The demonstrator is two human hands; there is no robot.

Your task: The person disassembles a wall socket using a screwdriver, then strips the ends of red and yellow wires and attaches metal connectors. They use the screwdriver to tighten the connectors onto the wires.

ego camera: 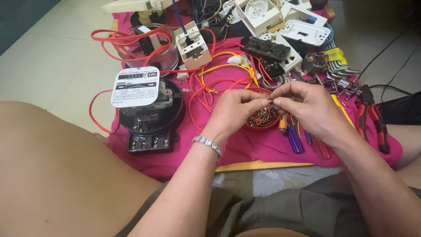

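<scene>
My left hand (237,112) and my right hand (307,107) meet fingertip to fingertip over a small red bowl (263,126) filled with screws. Between the fingertips of both hands I pinch a tiny metal piece, likely a screw (268,102), too small to make out fully. A silver bracelet (208,144) circles my left wrist. The bowl sits on a pink cloth (254,147) laid over a low board.
A black round electric meter (149,116) with a white label plate lies at the left. Red and yellow wires (210,83) loop across the cloth. Screwdrivers (294,138), red-handled pliers (372,120), hex keys (340,66) and white sockets (272,17) lie around.
</scene>
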